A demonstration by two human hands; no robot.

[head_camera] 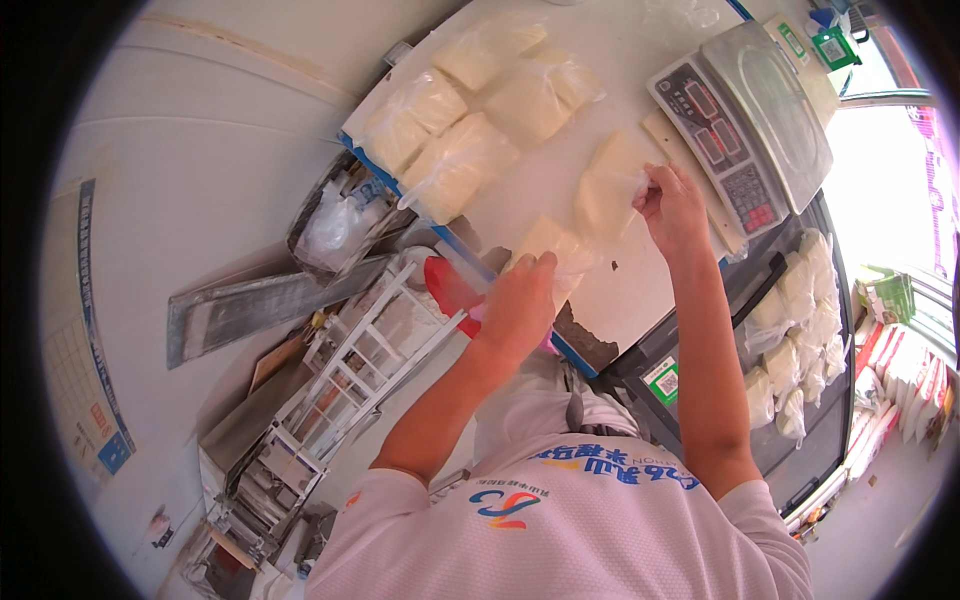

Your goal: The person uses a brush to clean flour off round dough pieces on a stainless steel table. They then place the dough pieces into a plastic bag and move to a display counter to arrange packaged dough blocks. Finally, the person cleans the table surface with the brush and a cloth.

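My left hand [521, 304] wraps around the near side of a pale yellow slab in thin clear plastic [551, 238], close to the table's front corner. Farther right, the fingertips of my right hand [671, 206] pinch the gathered plastic at the edge of a second bagged pale yellow slab [606, 187], which rests on the white table [637, 285]. What the slabs are made of, I cannot tell. Several more bagged slabs [457, 161] lie together at the table's far left. The fingers of my left hand are partly hidden behind its back.
A digital scale [739, 135] with a metal pan stands on the right. Several filled plastic bags [795, 322] lie on a dark surface [697, 405] beside my right arm. At left are a basket [337, 225] holding plastic bags and a white rack [367, 360]. The table's front edge is chipped.
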